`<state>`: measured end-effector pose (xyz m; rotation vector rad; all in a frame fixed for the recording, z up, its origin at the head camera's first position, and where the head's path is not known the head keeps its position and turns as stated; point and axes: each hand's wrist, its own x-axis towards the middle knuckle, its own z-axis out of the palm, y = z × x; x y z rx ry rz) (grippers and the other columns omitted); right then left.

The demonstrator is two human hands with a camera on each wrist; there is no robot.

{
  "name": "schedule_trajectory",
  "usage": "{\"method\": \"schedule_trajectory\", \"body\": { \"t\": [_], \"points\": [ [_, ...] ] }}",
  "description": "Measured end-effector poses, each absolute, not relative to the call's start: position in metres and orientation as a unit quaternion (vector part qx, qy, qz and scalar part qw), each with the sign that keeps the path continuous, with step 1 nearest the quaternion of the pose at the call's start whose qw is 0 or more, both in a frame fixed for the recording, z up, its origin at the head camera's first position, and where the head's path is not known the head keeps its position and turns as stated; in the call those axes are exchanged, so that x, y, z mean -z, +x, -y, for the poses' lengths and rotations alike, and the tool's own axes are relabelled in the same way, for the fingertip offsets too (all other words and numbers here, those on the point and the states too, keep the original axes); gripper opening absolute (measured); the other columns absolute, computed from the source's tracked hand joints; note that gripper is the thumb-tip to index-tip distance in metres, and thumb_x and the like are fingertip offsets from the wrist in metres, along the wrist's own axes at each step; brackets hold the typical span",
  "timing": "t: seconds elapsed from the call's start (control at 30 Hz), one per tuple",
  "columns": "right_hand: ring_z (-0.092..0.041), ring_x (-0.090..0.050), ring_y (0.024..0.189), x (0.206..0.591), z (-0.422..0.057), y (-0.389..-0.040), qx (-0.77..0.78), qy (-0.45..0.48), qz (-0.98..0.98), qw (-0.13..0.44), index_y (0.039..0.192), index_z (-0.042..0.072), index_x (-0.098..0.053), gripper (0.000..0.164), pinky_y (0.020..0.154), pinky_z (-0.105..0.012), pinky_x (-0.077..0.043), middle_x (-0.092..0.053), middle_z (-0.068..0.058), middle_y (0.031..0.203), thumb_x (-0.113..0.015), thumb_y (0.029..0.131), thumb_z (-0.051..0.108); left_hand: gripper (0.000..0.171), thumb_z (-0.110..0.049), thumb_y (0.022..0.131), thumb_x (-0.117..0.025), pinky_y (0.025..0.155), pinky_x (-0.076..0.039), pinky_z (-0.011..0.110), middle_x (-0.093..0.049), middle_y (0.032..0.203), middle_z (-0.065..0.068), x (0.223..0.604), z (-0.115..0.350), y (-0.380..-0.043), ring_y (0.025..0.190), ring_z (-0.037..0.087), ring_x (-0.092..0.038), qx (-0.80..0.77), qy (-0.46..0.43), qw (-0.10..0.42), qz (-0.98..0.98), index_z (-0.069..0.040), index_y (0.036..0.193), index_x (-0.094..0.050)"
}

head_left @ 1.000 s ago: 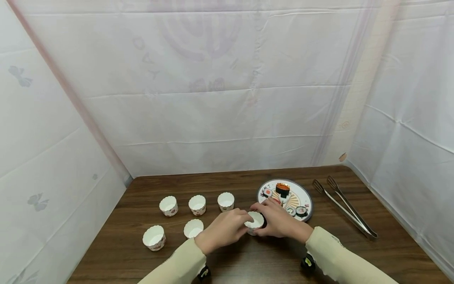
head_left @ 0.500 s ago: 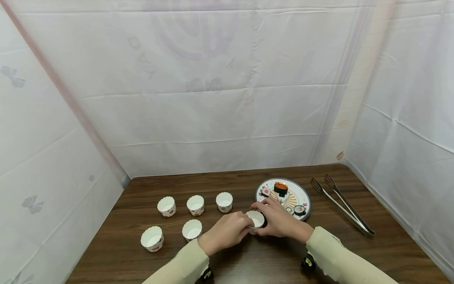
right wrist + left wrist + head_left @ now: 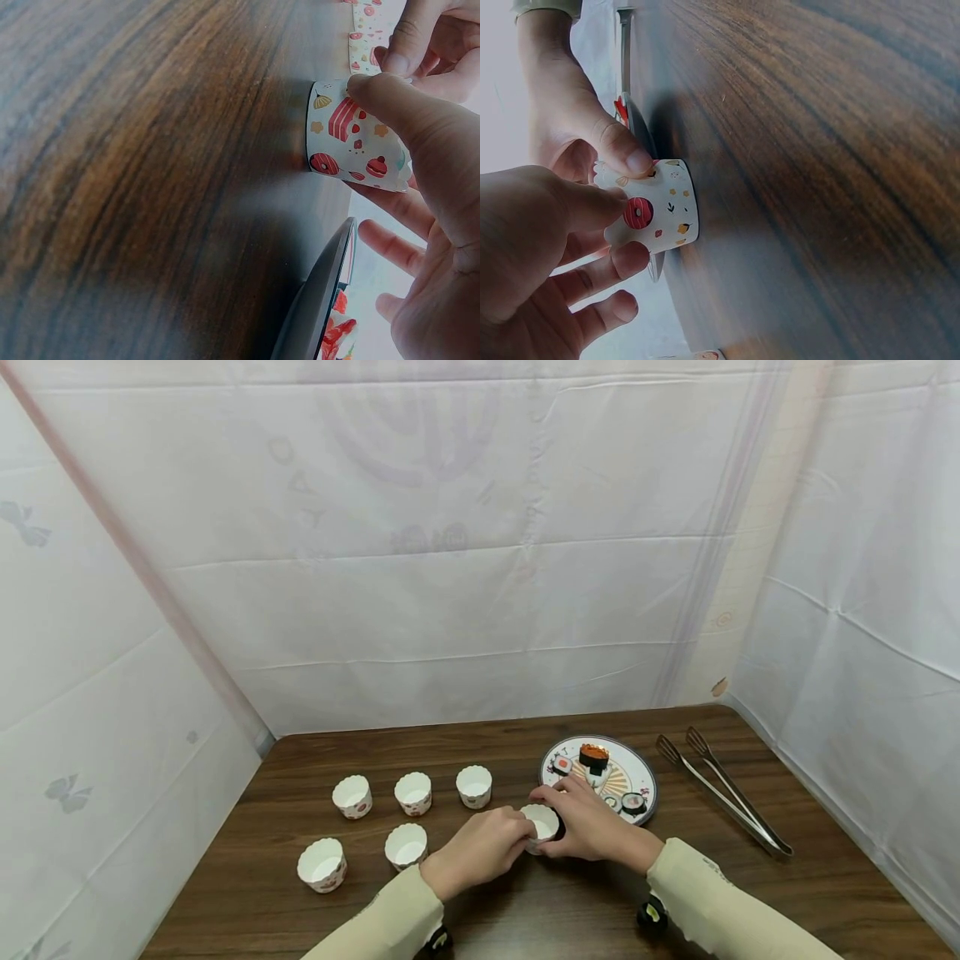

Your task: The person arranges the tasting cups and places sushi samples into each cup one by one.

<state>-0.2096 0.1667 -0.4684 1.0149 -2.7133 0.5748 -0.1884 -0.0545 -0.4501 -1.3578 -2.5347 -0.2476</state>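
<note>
A white paper baking cup (image 3: 542, 822), printed with cakes and donuts, stands upright between both hands, its base right at the table. From the left side, my left hand (image 3: 482, 847) pinches its rim; in the left wrist view the thumb (image 3: 592, 206) lies over the outside wall. My right hand (image 3: 588, 827) grips the opposite side, with the thumb (image 3: 382, 101) along the printed wall and a finger behind. Just behind the right hand is a round plate (image 3: 641, 772) of sushi pieces, among them an orange-topped roll (image 3: 594, 754); the hand covers part of it.
Several more baking cups stand at left on the dark wood table (image 3: 300, 943), including one (image 3: 407, 845) close to the left forearm and another (image 3: 474, 786) behind the left hand. Metal tongs (image 3: 727, 797) lie right of the plate. White cloth (image 3: 480, 568) encloses the back and sides.
The head view has shifted slightly. Both hands keep their hold on the cup with hardly any movement.
</note>
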Motion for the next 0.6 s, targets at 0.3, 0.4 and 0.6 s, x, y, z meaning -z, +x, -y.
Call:
{"method": "schedule_trajectory", "body": {
  "t": [0.3,0.4,0.6],
  "points": [
    [-0.021,-0.052,0.109,0.4681,-0.1676,-0.2100,-0.195,0.341,0.914,0.098,0.133,0.015,-0.061,0.069,0.093,-0.044,-0.045,-0.064,0.001,0.116,-0.089,0.077,0.044,0.008,-0.008,0.092,-0.075,0.070,-0.052,0.021,-0.070,0.088,-0.009,0.4501,0.0526,-0.1898,0.083,0.006,-0.065,0.079,-0.465,0.135,0.871,-0.016,0.091,-0.074],
    [-0.021,-0.052,0.108,0.4680,-0.1676,-0.2096,-0.193,0.339,0.915,0.098,0.140,0.012,-0.056,0.078,0.094,-0.045,-0.045,-0.066,0.002,0.113,-0.090,0.077,0.044,0.008,-0.009,0.091,-0.076,0.069,-0.052,0.021,-0.070,0.087,-0.009,0.4505,0.0525,-0.1900,0.082,0.006,-0.065,0.079,-0.466,0.142,0.870,-0.016,0.089,-0.075],
    [-0.024,-0.055,0.110,0.4702,-0.1686,-0.2102,-0.198,0.334,0.917,0.091,0.151,0.010,-0.044,0.092,0.111,-0.056,-0.037,-0.071,0.004,0.106,-0.088,0.079,0.045,0.011,-0.007,0.088,-0.078,0.069,-0.052,0.020,-0.070,0.085,-0.009,0.4519,0.0526,-0.1902,0.080,0.005,-0.065,0.091,-0.470,0.154,0.864,-0.017,0.087,-0.074]
  ]
}}
